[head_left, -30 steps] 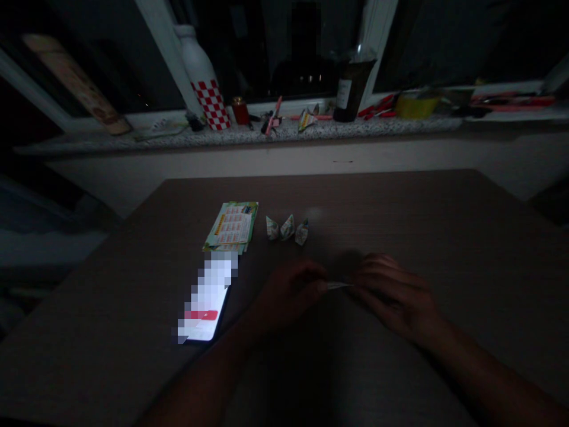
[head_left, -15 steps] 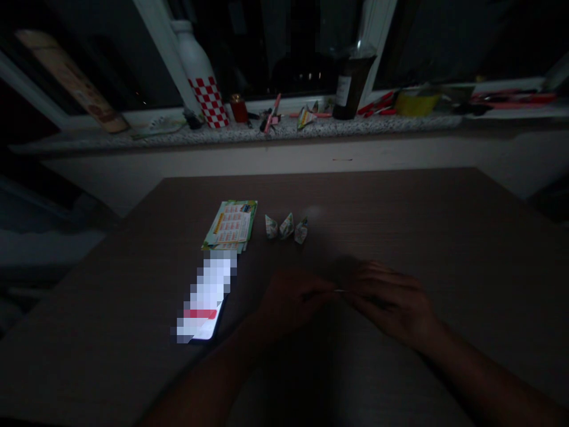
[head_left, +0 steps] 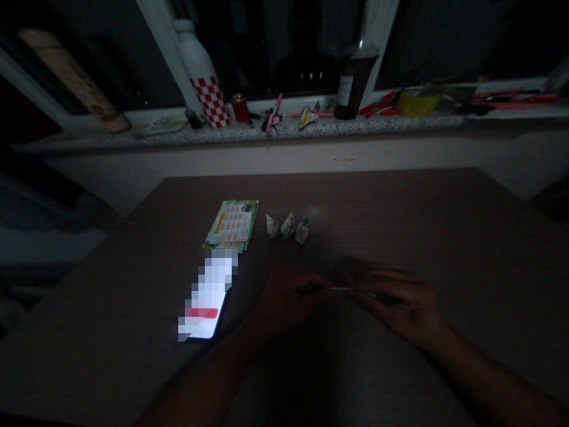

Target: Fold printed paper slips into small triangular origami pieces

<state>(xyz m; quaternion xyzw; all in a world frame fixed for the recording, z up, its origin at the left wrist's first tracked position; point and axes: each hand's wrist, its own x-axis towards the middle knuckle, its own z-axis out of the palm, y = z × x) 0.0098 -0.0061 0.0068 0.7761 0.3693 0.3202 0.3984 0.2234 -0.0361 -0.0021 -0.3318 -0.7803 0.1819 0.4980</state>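
A thin, pale piece of folded paper, seen nearly edge-on, spans the gap between my two hands above the table. My left hand pinches its left end between thumb and fingers. The other end sits between the thumb and fingers of my right hand, with a bit of pale edge showing in the palm. Just beyond my left hand, three small folded paper pieces with printed patterns stand in a row. Dim light hides the finer folds.
A stack of printed sheets lies left of the folded pieces, and a lit phone is below it on the brown table. Along the granite windowsill stand a checkered bottle, a dark pouch, and pens.
The visible strip of paper between my hands narrowed, then widened slightly. My left hand has shifted a little to the right. The row of folded pieces, sheets and phone stay put.
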